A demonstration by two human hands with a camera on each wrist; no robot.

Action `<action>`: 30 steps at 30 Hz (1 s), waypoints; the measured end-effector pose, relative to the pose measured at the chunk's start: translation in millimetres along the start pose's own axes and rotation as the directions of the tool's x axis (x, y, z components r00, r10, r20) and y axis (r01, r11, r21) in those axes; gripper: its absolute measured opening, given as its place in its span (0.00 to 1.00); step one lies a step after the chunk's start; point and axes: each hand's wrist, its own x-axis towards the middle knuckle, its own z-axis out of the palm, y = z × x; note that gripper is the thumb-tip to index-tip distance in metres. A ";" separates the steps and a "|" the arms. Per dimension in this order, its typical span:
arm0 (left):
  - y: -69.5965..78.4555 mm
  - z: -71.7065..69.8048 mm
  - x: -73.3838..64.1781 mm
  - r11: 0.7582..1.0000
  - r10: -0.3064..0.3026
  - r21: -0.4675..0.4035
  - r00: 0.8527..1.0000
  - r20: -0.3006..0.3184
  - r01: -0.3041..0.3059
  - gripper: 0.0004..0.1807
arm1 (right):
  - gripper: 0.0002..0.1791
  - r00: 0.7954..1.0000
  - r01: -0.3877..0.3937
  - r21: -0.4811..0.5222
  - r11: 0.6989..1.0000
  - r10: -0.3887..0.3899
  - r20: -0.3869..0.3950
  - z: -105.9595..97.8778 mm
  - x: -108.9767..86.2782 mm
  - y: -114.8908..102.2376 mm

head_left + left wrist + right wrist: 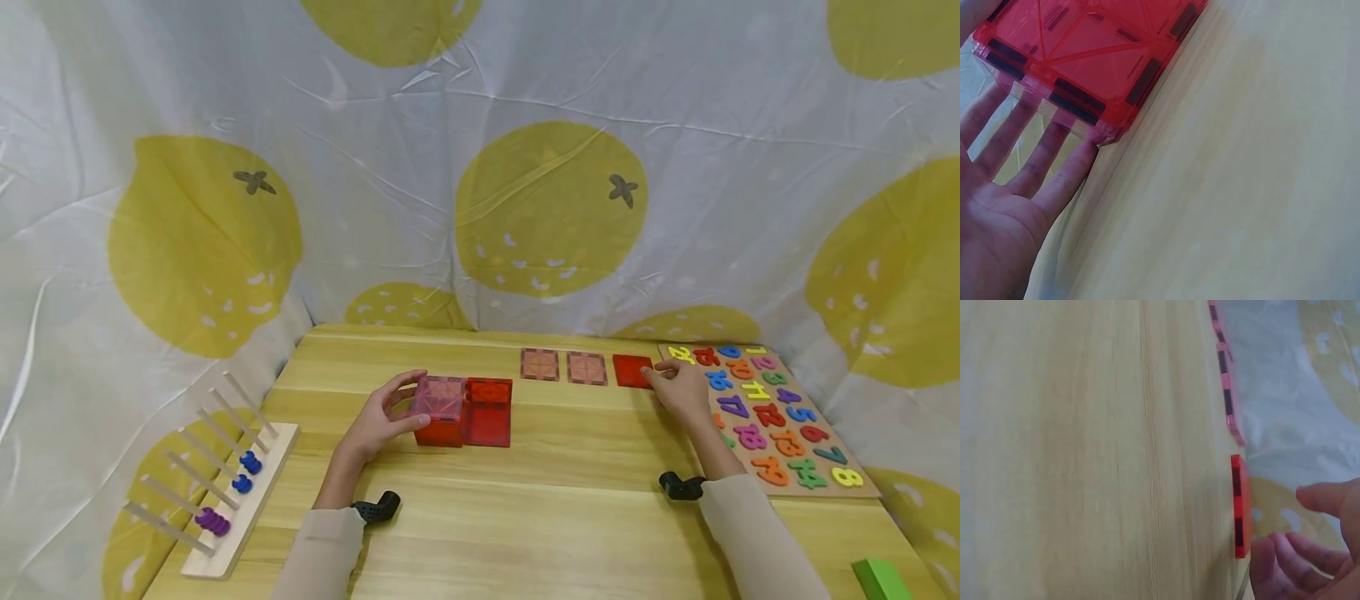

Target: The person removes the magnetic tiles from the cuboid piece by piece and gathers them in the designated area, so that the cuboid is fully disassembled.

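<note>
My left hand (377,425) holds a cube of translucent magnetic tiles (439,432), thumb at its front top corner and fingers along its far left side. The cube has red sides and a pinkish top. Joined on its right are a flat red tile (487,427) and an upright red tile (491,391) behind it. In the left wrist view, fingers (1041,159) touch the cube's side. Farther right, my right hand (681,392) is at the right edge of a loose red tile (632,371) lying flat. The right wrist view shows its thumb (1322,497) apart from the fingers.
Two pale pink tiles (540,364) lie in a row left of the loose red tile. A number puzzle board (817,450) lies at the right. A wooden peg rack (258,492) with beads stands left. A green block (879,578) sits near the front right, and a lemon-print curtain (375,208) hangs behind.
</note>
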 end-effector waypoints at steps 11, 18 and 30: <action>-0.7 -2.4 -1.4 1.000 -0.009 -0.014 1.000 -0.006 0.009 0.40 | 0.36 0.960 0.152 0.250 0.956 -0.203 0.195 4.1 -18.0 -15.9; -0.8 -2.3 -1.9 1.000 -0.002 -0.006 1.000 -0.001 0.002 0.40 | 0.33 0.941 0.177 0.301 0.937 -0.251 0.228 22.2 -27.5 -31.2; -1.2 -2.9 -1.3 1.000 0.020 -0.012 1.000 0.020 -0.020 0.39 | 0.32 0.870 0.245 0.414 0.877 -0.387 0.306 64.4 -50.8 -68.9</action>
